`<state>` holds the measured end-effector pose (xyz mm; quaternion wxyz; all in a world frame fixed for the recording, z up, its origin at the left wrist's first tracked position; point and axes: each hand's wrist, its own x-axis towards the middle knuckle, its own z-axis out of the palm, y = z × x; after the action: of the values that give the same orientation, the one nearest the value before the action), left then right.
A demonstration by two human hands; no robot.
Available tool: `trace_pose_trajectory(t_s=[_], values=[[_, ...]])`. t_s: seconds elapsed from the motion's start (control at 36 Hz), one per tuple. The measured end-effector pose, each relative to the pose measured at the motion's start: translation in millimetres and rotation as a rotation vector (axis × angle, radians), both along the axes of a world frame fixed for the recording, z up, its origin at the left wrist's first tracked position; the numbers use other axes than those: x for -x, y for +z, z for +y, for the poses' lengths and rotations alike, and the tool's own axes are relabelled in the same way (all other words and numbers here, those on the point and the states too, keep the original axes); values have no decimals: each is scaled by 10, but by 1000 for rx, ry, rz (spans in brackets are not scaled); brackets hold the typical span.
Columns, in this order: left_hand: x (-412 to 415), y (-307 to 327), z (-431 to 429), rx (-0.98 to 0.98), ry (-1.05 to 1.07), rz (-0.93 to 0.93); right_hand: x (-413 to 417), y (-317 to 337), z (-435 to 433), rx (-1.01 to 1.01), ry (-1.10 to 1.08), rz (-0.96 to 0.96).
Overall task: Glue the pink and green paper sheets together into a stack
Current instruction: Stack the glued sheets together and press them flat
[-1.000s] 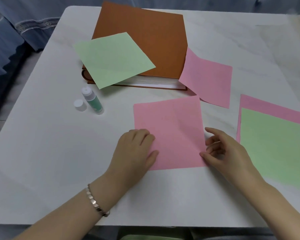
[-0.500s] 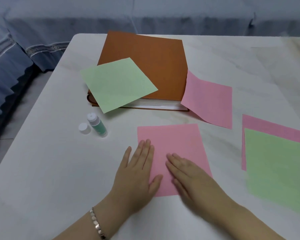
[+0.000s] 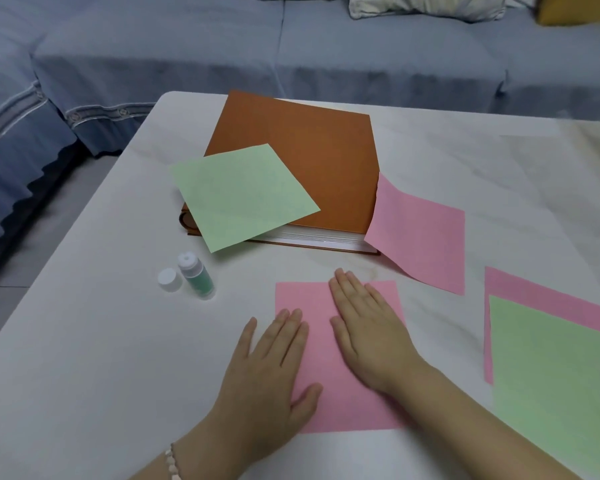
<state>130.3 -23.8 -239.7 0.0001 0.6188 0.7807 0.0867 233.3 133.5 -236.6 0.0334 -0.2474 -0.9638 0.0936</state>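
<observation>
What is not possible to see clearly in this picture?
Head view only.
Middle of the near pink sheet: covered by left hand and right hand.
Right green sheet: cut off by the frame edge.
Pink sheet under it: mostly hidden by the green one.
Glue bottle label: too small.

You were working in a home, in what looked like a living room: right behind your white marble-patterned table (image 3: 84,341) ran a long sofa (image 3: 361,53) under a loose blue-grey cover (image 3: 94,114) with a pale patterned band and a scalloped hem (the kind of slipcover a household sofa wears). A pale cushion (image 3: 426,6) and a mustard-yellow one (image 3: 579,8) sat along its back, and grey floor tiles (image 3: 32,268) showed between table and sofa.
</observation>
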Motion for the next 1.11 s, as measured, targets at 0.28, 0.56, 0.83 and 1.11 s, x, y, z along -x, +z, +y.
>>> trace_pose_trajectory(t_s=[0.28,0.56,0.83,1.11], values=[[-156,17,569,-89,105,-171,-13,-23,-78,-86,-104,49],[-118,-22,545,-42,59,-159,-444,-43,-120,-92,-147,8],[-120,-42,536,-16,39,-137,-283,-52,114,-128,-255,2],[-117,-42,556,-3,59,-105,-430,-88,29,-152,-220,-3]])
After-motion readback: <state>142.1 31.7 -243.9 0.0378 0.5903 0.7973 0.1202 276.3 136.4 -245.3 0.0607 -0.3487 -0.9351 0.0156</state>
